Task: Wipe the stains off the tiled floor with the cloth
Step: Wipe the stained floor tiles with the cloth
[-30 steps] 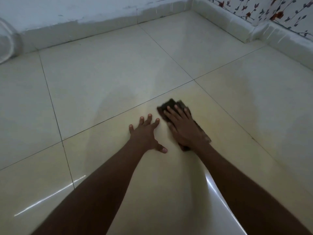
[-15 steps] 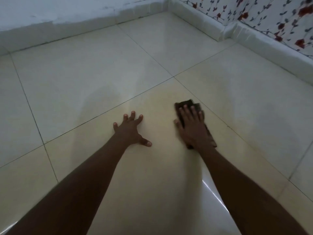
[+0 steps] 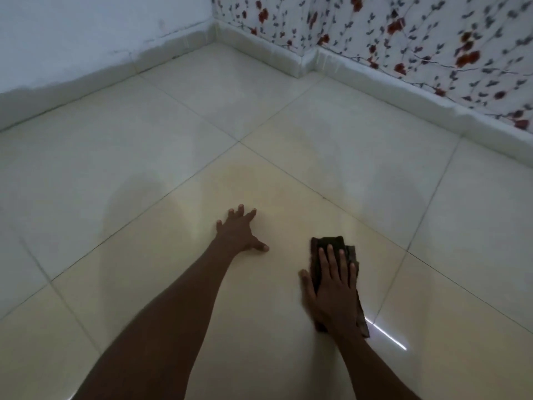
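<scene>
A dark folded cloth (image 3: 328, 245) lies flat on the glossy cream tiled floor (image 3: 178, 278). My right hand (image 3: 331, 293) presses down on it, palm flat and fingers stretched forward, so only the cloth's far end and right edge show. To its left, my left hand (image 3: 239, 233) rests on the bare tile with fingers spread, holding nothing. A faint yellowish patch (image 3: 245, 174) shows on the tile beyond my left hand.
White skirting (image 3: 259, 57) runs along the walls at the back and right. A wall with a red flower pattern (image 3: 403, 33) juts out at a corner on the right. Dark grout lines cross the floor.
My right hand has slid the cloth to the right and back toward me. The view has swung right, showing more of the flowered wall. My left hand stays planted on the tile.
</scene>
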